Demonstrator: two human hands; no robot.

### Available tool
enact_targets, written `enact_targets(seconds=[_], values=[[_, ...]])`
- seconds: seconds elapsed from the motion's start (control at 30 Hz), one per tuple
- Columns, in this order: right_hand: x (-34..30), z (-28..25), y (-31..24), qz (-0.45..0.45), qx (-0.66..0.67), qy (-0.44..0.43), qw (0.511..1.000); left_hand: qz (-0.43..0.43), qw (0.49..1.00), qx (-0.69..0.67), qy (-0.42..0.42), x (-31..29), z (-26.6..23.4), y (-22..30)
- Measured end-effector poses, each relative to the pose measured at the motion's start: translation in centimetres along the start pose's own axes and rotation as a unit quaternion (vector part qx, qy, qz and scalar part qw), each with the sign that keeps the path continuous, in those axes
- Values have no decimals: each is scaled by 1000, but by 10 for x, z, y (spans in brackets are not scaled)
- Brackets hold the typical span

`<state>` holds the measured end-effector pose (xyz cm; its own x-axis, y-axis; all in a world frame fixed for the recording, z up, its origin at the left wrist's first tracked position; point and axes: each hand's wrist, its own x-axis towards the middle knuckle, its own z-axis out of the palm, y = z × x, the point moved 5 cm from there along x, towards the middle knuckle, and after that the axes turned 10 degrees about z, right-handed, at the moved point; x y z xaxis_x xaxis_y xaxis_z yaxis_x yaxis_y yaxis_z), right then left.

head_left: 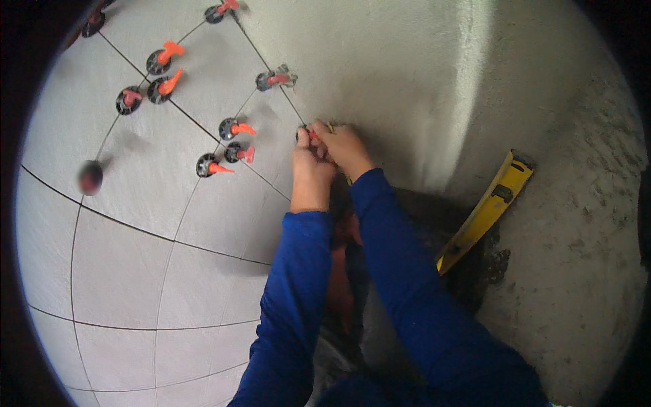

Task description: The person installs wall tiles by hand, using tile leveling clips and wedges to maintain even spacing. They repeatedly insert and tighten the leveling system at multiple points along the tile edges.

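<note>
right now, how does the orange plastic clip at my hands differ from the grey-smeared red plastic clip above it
The orange plastic clip is mostly covered by the left hand and right hand; the grey-smeared red plastic clip is untouched, in plain view. The lower one shows bright orange; the upper one's duller red handle has grey smears. Both sit at the grey tiles' edge.

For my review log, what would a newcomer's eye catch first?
Orange-red clips on round black bases, dotted along pale grey tiles at upper left. Next, the yellow level, slanting at right of the blue sleeves. Near the centre, the left hand and right hand meet at the tiles' edge.
</note>
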<state>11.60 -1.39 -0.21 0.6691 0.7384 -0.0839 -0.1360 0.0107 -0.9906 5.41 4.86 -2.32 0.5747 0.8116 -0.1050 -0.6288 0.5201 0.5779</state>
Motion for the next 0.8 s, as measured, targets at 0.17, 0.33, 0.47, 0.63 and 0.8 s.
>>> enact_targets(seconds=[0.17,0.33,0.47,0.63,0.8], values=[[-4,2,0,36,-6,41,998,-53,995,-38,-76,20,-21,2],[-13,5,0,40,94,5,995,-65,987,-78,-124,4,-10,-1],[-20,3,-8,-6,18,40,999,1,1000,-31,1,-11,1,8],[-26,3,-19,-84,-46,56,994,4,997,-78,13,-18,7,13],[-25,2,-21,-103,-126,54,985,5,996,-83,10,-18,3,10]])
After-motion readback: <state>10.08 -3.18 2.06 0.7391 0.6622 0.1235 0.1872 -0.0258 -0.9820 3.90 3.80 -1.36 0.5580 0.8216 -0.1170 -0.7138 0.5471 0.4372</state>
